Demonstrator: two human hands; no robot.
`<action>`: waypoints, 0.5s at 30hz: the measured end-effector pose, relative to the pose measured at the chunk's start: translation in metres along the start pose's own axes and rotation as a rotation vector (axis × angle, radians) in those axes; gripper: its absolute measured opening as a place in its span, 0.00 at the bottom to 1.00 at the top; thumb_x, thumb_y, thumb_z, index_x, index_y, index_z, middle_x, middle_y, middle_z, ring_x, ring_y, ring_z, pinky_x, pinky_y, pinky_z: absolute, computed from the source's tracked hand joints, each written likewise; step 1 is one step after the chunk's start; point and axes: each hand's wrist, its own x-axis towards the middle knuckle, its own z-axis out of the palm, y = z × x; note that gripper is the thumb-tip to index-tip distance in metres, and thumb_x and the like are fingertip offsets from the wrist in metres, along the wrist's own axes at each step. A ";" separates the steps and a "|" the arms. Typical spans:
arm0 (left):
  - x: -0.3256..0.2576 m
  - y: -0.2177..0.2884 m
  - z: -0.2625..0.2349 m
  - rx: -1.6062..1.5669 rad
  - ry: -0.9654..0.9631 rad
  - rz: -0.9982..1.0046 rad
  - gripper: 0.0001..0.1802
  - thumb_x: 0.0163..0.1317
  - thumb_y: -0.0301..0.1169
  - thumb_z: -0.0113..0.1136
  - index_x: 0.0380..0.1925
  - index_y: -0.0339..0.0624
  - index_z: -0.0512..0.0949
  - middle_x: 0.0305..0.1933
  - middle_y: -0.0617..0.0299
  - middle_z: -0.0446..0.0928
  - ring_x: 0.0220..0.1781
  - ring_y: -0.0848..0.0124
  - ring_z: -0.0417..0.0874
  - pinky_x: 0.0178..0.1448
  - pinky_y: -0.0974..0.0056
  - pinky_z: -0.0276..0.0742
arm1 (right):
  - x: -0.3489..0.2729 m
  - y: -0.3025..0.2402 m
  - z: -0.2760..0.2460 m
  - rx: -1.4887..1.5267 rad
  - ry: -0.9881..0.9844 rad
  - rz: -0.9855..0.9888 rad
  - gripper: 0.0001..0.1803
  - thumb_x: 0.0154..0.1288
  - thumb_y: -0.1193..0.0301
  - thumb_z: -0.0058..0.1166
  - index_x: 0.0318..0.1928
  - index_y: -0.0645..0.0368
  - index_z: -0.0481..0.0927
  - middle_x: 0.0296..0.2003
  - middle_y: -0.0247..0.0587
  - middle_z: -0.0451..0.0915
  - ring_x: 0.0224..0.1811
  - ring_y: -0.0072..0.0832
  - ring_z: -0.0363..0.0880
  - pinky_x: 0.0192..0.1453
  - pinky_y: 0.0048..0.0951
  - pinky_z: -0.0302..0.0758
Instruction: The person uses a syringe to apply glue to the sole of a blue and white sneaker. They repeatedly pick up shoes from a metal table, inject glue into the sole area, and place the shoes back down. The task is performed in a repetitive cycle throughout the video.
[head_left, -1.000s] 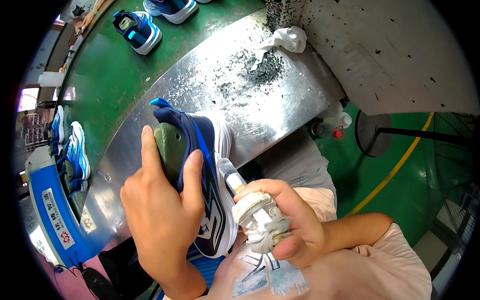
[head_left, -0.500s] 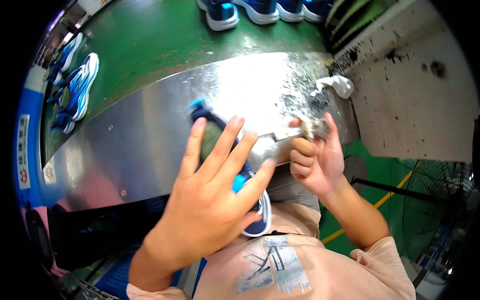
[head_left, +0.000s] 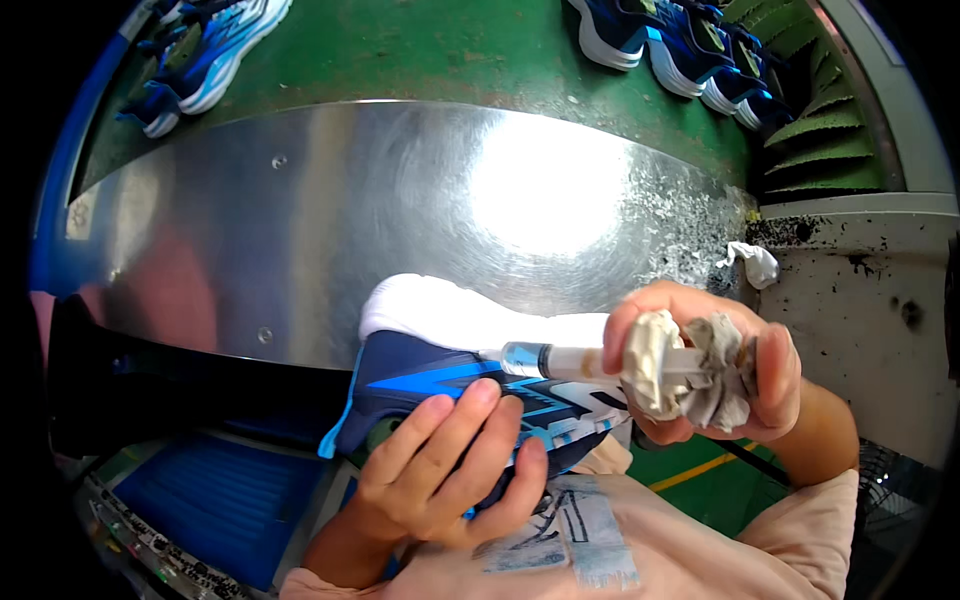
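- A hand could pass over the metal ledge (head_left: 220,230) left of the shoe (head_left: 420,350).
- Right hand (head_left: 695,299) and syringe (head_left: 575,362) block the toe end.
- Pale panel (head_left: 850,310) walls the ledge's right.

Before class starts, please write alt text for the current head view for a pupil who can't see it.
A person's right hand holds a wrapped syringe, its tip by the white sole of a blue shoe, on which the left hand rests. Beyond lie a shiny metal surface and more blue shoes on a green surface.
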 end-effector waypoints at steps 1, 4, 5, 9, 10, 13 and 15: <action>-0.004 0.000 0.002 0.018 0.021 0.006 0.10 0.60 0.32 0.58 0.42 0.58 0.73 0.45 0.66 0.80 0.53 0.66 0.81 0.62 0.61 0.70 | -0.004 0.002 -0.004 0.025 -0.012 0.037 0.55 0.53 0.27 0.40 0.54 0.74 0.63 0.32 0.36 0.69 0.32 0.19 0.66 0.35 0.21 0.62; -0.017 0.003 0.007 0.039 0.048 -0.011 0.12 0.61 0.35 0.60 0.43 0.59 0.71 0.47 0.67 0.79 0.55 0.68 0.80 0.64 0.60 0.68 | -0.021 0.009 -0.018 0.121 -0.033 0.127 0.56 0.49 0.29 0.49 0.60 0.70 0.62 0.50 0.42 0.69 0.52 0.26 0.68 0.55 0.28 0.64; -0.021 0.004 0.011 0.052 0.070 -0.006 0.13 0.60 0.36 0.61 0.44 0.59 0.70 0.47 0.68 0.79 0.55 0.68 0.80 0.64 0.59 0.68 | -0.027 0.011 -0.020 0.138 -0.019 0.139 0.56 0.49 0.30 0.51 0.61 0.69 0.61 0.52 0.43 0.69 0.54 0.27 0.68 0.58 0.29 0.65; -0.037 0.007 0.020 0.128 0.091 0.003 0.22 0.58 0.40 0.65 0.48 0.60 0.65 0.49 0.70 0.77 0.57 0.68 0.78 0.67 0.58 0.65 | -0.051 0.018 -0.024 0.192 0.047 0.135 0.57 0.48 0.32 0.54 0.62 0.69 0.61 0.55 0.45 0.70 0.58 0.28 0.69 0.61 0.29 0.66; -0.040 0.007 0.021 0.146 0.100 0.006 0.22 0.57 0.41 0.65 0.48 0.60 0.65 0.49 0.70 0.77 0.57 0.68 0.77 0.67 0.58 0.64 | -0.057 0.020 -0.024 0.205 0.064 0.125 0.56 0.48 0.32 0.55 0.62 0.70 0.61 0.54 0.46 0.70 0.56 0.27 0.70 0.60 0.28 0.67; -0.043 0.011 0.019 0.167 0.080 -0.011 0.25 0.57 0.43 0.66 0.49 0.60 0.63 0.50 0.67 0.76 0.58 0.67 0.77 0.68 0.57 0.64 | -0.077 0.026 -0.029 0.225 0.088 0.098 0.57 0.47 0.33 0.58 0.60 0.73 0.62 0.50 0.46 0.72 0.51 0.25 0.73 0.53 0.24 0.71; -0.042 0.013 0.017 0.178 0.075 -0.022 0.24 0.57 0.43 0.66 0.48 0.60 0.63 0.50 0.67 0.76 0.58 0.66 0.77 0.68 0.56 0.65 | -0.087 0.031 -0.031 0.227 0.120 0.066 0.57 0.45 0.33 0.60 0.57 0.74 0.63 0.47 0.46 0.73 0.45 0.23 0.76 0.46 0.20 0.74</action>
